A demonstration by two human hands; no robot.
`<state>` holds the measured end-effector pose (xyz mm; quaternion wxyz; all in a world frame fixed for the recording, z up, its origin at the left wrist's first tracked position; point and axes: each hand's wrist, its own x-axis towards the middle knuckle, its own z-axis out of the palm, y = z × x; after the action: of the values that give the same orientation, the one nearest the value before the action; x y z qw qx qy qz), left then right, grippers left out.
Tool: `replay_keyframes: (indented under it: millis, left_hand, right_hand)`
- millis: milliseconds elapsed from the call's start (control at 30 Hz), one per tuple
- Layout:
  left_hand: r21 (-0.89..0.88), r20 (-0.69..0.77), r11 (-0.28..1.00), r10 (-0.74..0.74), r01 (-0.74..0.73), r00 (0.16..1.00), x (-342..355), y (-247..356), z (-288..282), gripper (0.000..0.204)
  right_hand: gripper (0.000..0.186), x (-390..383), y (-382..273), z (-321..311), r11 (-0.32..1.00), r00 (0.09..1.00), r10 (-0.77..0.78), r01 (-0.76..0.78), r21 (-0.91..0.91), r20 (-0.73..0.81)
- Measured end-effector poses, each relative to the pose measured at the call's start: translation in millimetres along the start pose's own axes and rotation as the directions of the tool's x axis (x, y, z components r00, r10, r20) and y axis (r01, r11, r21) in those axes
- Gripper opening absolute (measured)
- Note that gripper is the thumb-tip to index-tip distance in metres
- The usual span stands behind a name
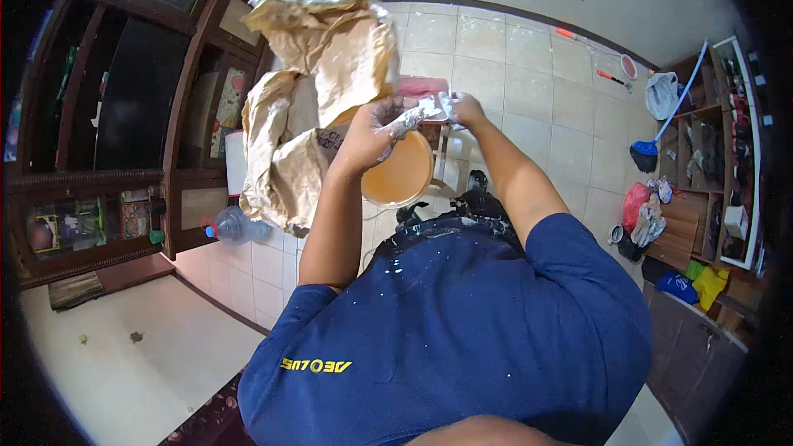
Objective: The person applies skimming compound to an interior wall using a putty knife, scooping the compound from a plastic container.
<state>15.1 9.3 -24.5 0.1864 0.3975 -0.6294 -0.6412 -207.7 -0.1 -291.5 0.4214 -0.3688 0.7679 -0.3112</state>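
Observation:
My left hand point(376, 130), its thumb and fingers smeared with white paste, is closed on one side of a small pale flat thing point(431, 107) coated in the same paste. At its other side my right hand point(467, 111) is closed against the edge, fingertips whitened too. What kind of thing it is, I cannot make out. Below my left hand stands a round orange-tan bucket point(399, 172). A large crumpled brown paper sack point(355, 54) rises just left of my hands, partly behind my left forearm. Beyond my fingers shows a pinkish-red flat surface point(424, 86).
Dark wooden cabinets point(194, 107) line the left. A clear plastic water jug point(237, 225) lies near them. Long-handled tools point(611, 78) rest on the tiled floor point(529, 66) by the far wall. A blue broom point(644, 154) leans by a cluttered shelf point(702, 149) at right.

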Motion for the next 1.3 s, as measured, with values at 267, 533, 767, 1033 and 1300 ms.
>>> replay_keyframes:
  millis: [267,533,767,1033,1300]
  left_hand:
    - [0.294,-0.205,0.953,-0.018,0.080,0.979,28,-26,37,0.054]
    - [0.510,-0.364,0.831,-0.024,0.221,0.931,74,-25,80,0.078]
    - [0.300,-0.294,0.944,-0.043,0.135,0.955,119,-49,129,0.082]
    - [-0.314,0.172,0.902,-0.253,0.297,0.952,152,-95,189,0.057]
    - [-0.479,0.360,0.753,-0.300,0.451,0.883,192,-92,264,0.059]
  right_hand:
    - [0.035,-10,-25,-42,0.981,0.995,0.043,-0.026,-0.191,0.088]
    - [0.025,-12,15,-129,1.000,1.000,-0.003,0.003,-0.031,0.014]
    - [0.025,-72,29,-228,0.996,0.998,0.053,-0.050,0.071,-0.034]
    - [0.027,-161,66,-292,0.993,0.977,0.111,-0.114,-0.007,-0.184]
    - [0.043,-180,80,-346,0.980,0.944,0.169,-0.193,-0.058,-0.285]
